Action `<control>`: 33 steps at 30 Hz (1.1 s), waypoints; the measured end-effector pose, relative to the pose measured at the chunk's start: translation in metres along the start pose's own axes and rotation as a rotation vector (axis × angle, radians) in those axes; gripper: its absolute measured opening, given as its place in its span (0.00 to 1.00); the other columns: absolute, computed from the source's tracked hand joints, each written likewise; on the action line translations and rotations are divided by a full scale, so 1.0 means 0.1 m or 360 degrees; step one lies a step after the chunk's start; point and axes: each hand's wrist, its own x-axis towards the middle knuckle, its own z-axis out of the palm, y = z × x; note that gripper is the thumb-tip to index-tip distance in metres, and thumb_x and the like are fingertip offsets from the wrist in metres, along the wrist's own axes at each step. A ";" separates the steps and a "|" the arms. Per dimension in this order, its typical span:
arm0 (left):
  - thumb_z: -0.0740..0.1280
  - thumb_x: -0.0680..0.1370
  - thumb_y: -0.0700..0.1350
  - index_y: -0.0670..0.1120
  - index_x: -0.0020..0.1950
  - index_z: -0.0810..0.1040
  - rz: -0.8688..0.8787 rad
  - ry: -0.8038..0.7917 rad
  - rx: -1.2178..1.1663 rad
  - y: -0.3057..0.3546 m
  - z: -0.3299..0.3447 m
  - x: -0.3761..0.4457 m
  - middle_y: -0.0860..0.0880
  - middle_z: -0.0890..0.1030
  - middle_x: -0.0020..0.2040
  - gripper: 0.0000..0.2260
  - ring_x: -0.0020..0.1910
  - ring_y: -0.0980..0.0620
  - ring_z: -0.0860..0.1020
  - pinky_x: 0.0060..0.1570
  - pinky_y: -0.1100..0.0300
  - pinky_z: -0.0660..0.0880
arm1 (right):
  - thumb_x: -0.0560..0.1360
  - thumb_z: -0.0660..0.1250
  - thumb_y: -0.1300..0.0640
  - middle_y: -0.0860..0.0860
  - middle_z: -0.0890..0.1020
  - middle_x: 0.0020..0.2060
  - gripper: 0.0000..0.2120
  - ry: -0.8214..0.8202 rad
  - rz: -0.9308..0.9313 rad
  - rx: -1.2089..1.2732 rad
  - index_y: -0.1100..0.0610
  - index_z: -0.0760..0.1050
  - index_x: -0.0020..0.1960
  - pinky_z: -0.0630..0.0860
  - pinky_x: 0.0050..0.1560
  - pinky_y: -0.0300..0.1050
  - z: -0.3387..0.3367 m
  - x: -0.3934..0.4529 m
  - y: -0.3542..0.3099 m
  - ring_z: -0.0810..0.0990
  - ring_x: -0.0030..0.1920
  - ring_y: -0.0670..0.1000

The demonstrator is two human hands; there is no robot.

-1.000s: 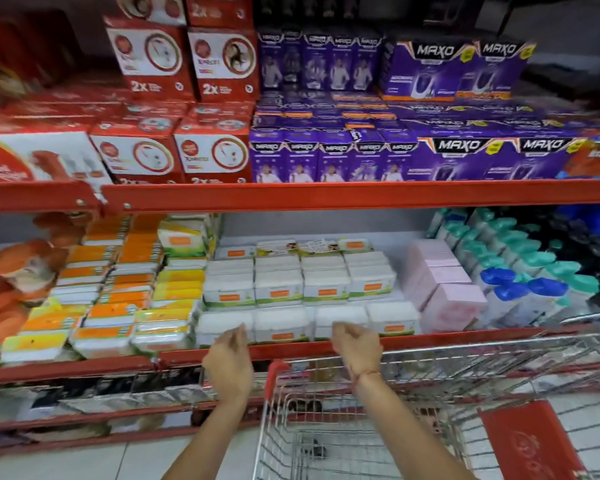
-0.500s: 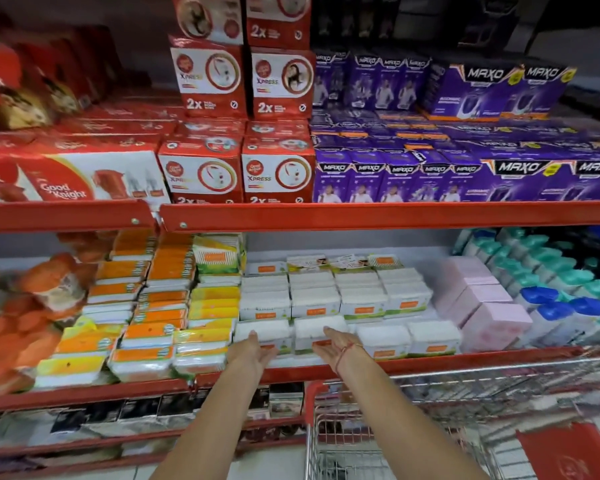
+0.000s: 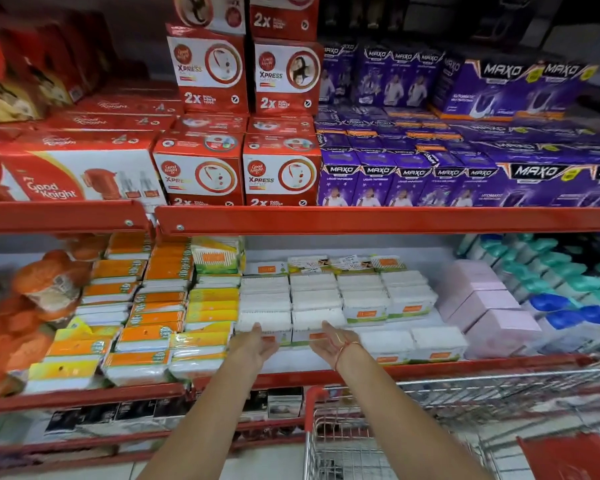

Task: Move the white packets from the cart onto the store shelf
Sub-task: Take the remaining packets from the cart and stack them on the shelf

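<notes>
Two white packets (image 3: 293,325) sit on the store shelf (image 3: 430,363) against the open left hand (image 3: 255,346) and right hand (image 3: 329,342), and an uneven shove could topple neighbouring stacks.

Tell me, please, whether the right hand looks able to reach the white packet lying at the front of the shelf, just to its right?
Probably yes. The right hand is open at the shelf's front, and the white packet lies just beside it with nothing between them; the cart sits lower and does not block the way.
</notes>
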 end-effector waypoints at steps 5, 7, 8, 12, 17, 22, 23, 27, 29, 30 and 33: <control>0.59 0.81 0.44 0.31 0.72 0.57 -0.0208 -0.0194 0.0000 -0.29 0.08 -0.25 0.28 0.64 0.70 0.24 0.64 0.34 0.72 0.63 0.50 0.73 | 0.77 0.66 0.64 0.58 0.73 0.15 0.11 -0.0100 0.0040 -0.0107 0.64 0.70 0.37 0.71 0.65 0.60 -0.39 -0.07 0.03 0.76 0.23 0.51; 0.59 0.81 0.45 0.30 0.73 0.53 -0.0297 -0.0278 -0.0034 -0.47 0.20 -0.37 0.28 0.59 0.72 0.27 0.69 0.34 0.66 0.68 0.47 0.67 | 0.79 0.63 0.62 0.70 0.81 0.45 0.10 -0.0198 0.0078 -0.0046 0.70 0.72 0.54 0.80 0.54 0.53 -0.67 -0.05 0.00 0.84 0.47 0.55; 0.59 0.81 0.46 0.29 0.72 0.53 -0.0337 -0.0320 -0.0030 -0.55 0.27 -0.44 0.27 0.59 0.72 0.29 0.69 0.34 0.66 0.68 0.47 0.67 | 0.80 0.61 0.61 0.70 0.75 0.59 0.16 -0.0222 0.0100 -0.0019 0.70 0.66 0.64 0.81 0.50 0.51 -0.80 -0.02 -0.03 0.78 0.60 0.59; 0.60 0.80 0.49 0.27 0.71 0.53 -0.0428 -0.0459 0.0013 -0.84 0.70 -0.68 0.26 0.61 0.70 0.32 0.69 0.33 0.66 0.68 0.48 0.66 | 0.77 0.65 0.56 0.71 0.70 0.65 0.27 -0.0044 0.0088 -0.0086 0.73 0.62 0.67 0.75 0.54 0.52 -1.34 0.04 -0.29 0.72 0.65 0.65; 0.63 0.79 0.50 0.30 0.71 0.59 -0.0424 -0.0514 0.0074 -1.07 1.23 -0.85 0.26 0.68 0.67 0.31 0.64 0.33 0.72 0.65 0.48 0.71 | 0.78 0.63 0.57 0.73 0.65 0.67 0.23 0.0191 -0.0099 -0.0050 0.73 0.64 0.65 0.72 0.63 0.59 -1.87 0.25 -0.75 0.67 0.68 0.68; 0.62 0.80 0.43 0.31 0.70 0.62 -0.0333 -0.0283 -0.0005 -1.11 1.52 -0.79 0.26 0.70 0.65 0.23 0.61 0.33 0.74 0.62 0.45 0.73 | 0.78 0.64 0.61 0.71 0.71 0.64 0.17 0.0095 -0.0111 -0.0040 0.71 0.67 0.61 0.80 0.49 0.56 -1.97 0.44 -0.95 0.73 0.63 0.67; 0.62 0.80 0.42 0.31 0.70 0.62 -0.0315 -0.0248 -0.0012 -1.08 1.55 -0.76 0.26 0.69 0.65 0.22 0.61 0.32 0.74 0.62 0.44 0.73 | 0.78 0.64 0.61 0.71 0.72 0.63 0.18 0.0080 -0.0111 -0.0060 0.72 0.67 0.62 0.81 0.44 0.55 -1.96 0.47 -0.97 0.73 0.62 0.67; 0.60 0.81 0.41 0.32 0.70 0.62 -0.0228 -0.0152 0.0030 -0.96 1.59 -0.63 0.27 0.72 0.63 0.21 0.54 0.33 0.78 0.57 0.46 0.76 | 0.77 0.65 0.62 0.72 0.73 0.62 0.14 -0.0023 -0.0075 -0.0064 0.74 0.71 0.55 0.80 0.48 0.56 -1.86 0.58 -1.04 0.75 0.59 0.68; 0.60 0.81 0.41 0.34 0.71 0.62 -0.0193 -0.0126 0.0072 -0.90 1.62 -0.59 0.27 0.73 0.62 0.21 0.51 0.33 0.79 0.53 0.49 0.77 | 0.76 0.67 0.63 0.70 0.74 0.61 0.09 -0.0041 -0.0059 -0.0073 0.70 0.72 0.43 0.82 0.46 0.57 -1.81 0.65 -1.08 0.76 0.57 0.68; 0.60 0.81 0.41 0.34 0.71 0.61 -0.0185 -0.0114 0.0083 -0.87 1.65 -0.57 0.28 0.73 0.62 0.21 0.52 0.34 0.79 0.48 0.50 0.79 | 0.76 0.67 0.63 0.69 0.75 0.60 0.09 -0.0042 -0.0068 -0.0087 0.69 0.72 0.41 0.82 0.45 0.58 -1.79 0.69 -1.11 0.77 0.55 0.67; 0.61 0.81 0.42 0.35 0.70 0.62 -0.0173 -0.0069 0.0108 -0.83 1.70 -0.53 0.30 0.77 0.57 0.21 0.43 0.37 0.81 0.27 0.56 0.80 | 0.76 0.67 0.63 0.67 0.78 0.50 0.10 -0.0024 -0.0109 -0.0137 0.68 0.73 0.41 0.82 0.28 0.53 -1.74 0.80 -1.16 0.79 0.43 0.63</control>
